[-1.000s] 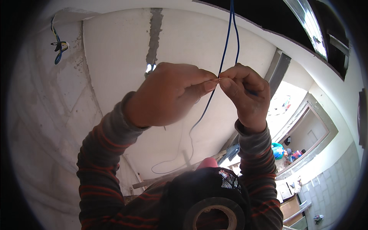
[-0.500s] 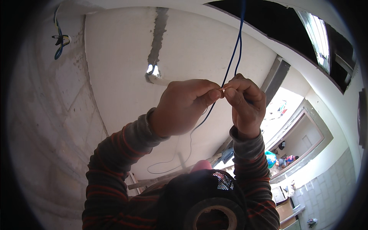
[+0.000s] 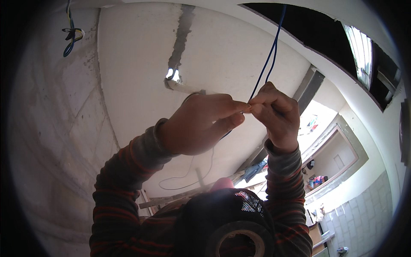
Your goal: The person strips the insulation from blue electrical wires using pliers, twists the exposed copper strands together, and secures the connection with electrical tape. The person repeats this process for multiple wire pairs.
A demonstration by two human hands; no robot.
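Note:
Two strands of blue electrical wire [image 3: 275, 47] hang down from a dark ceiling opening to my raised hands. My right hand [image 3: 278, 115] is closed, pinching the wire between thumb and forefinger. At the same spot the fingertips of my left hand [image 3: 199, 122] meet it, with a small bit of bare copper [image 3: 248, 106] just showing between the two hands. The fingers mostly hide the wire's end. Below my left hand, a thinner length of wire [image 3: 171, 189] loops down in front of the pale surface.
More wires [image 3: 69, 40] dangle at the upper left by the wall. A pale pipe [image 3: 182, 87] runs from a bright hole. A tape roll [image 3: 259, 240] sits against a dark cap [image 3: 197, 218] at the bottom. A doorway [image 3: 336, 158] and block wall [image 3: 361, 210] are at right.
My left hand has shifted slightly left and down, its thumb now lower and apart from the forefinger. The right hand stays at the wire. The whole view has shifted a little.

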